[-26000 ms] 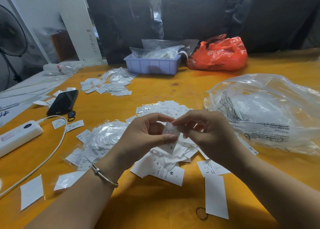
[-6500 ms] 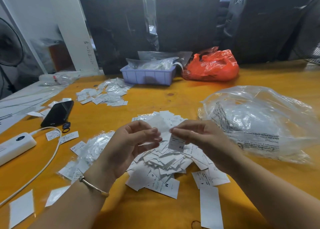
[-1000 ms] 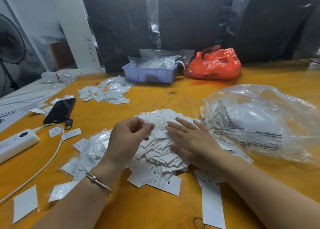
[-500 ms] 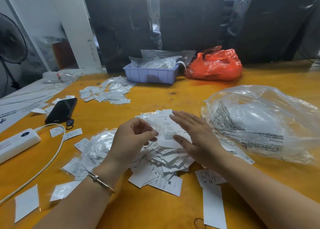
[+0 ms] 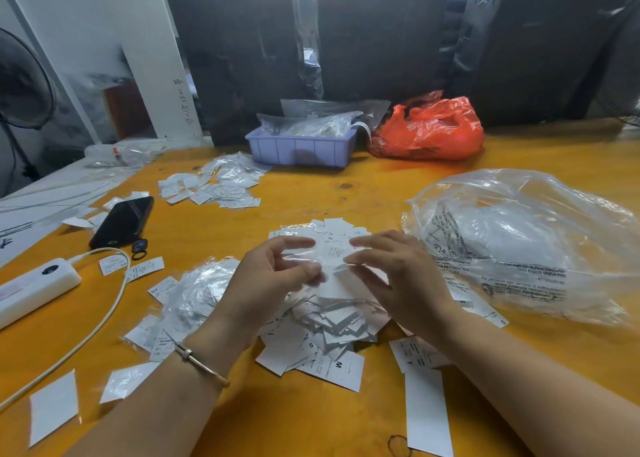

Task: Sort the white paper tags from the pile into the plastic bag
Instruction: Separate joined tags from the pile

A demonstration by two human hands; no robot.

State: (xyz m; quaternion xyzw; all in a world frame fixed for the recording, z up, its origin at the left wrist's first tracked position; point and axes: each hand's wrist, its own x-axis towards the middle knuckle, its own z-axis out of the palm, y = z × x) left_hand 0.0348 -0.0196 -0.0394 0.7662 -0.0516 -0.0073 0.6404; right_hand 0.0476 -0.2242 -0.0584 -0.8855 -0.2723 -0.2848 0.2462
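orange table (image 5: 346, 422): we see both hands over tag pile (image 5: 332, 318); left hand (image 5: 270, 283) & right hand (image 5: 398, 283) pinch one tag (image 5: 334, 254); plastic bag (image 5: 519, 249) lies right, nearer right hand.

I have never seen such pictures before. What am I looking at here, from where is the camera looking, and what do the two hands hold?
There is no machine: a person works with bare hands, and one camera worn on the head looks forward and down. The left hand and right hand together pinch a white paper tag above the pile of tags on the orange table. The picture is blurred there, so finer detail is unclear. To the right lies a large clear plastic bag. To the left are a black phone and a white power strip. At the back stand a blue tray and a red bag.
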